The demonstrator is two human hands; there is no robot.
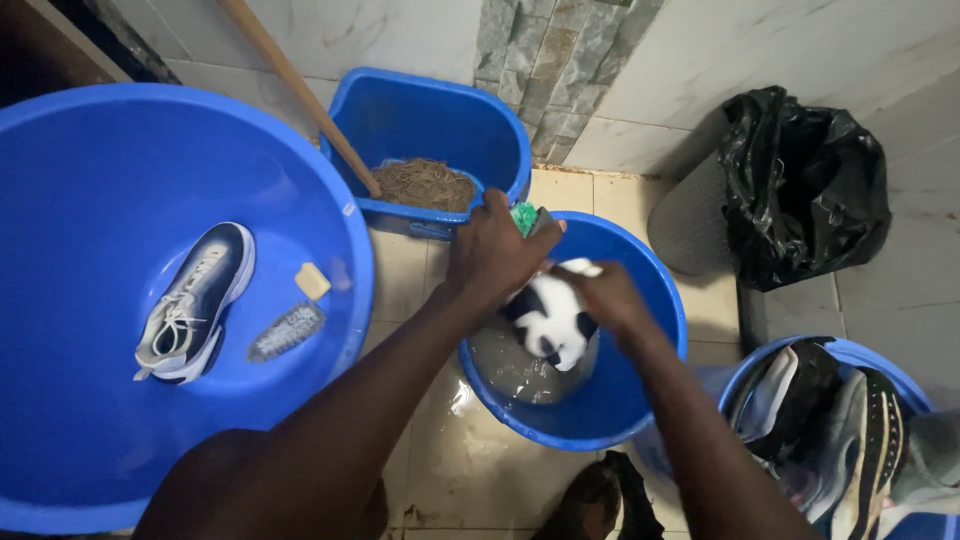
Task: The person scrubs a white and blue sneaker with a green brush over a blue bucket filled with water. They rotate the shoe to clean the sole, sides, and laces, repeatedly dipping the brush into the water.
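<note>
Left hand (pixel 492 255) closes around a green scrubber (pixel 524 217), pressed to the upper side of a black-and-white shoe (pixel 550 318). Right hand (pixel 605 297) clasps the shoe from the right, holding it over grey water inside a blue bucket (pixel 640 390). Large blue basin (pixel 90 150) at left contains another sneaker (pixel 195 300).

- dim, even indoor light with a cool blue cast; the source is not visible.
- soft glare on the wet floor tiles (pixel 470 440).
- the right hand (pixel 605 300) is motion-blurred.
- the big blue basin (pixel 60 200) bulges with wide-angle distortion.
</note>
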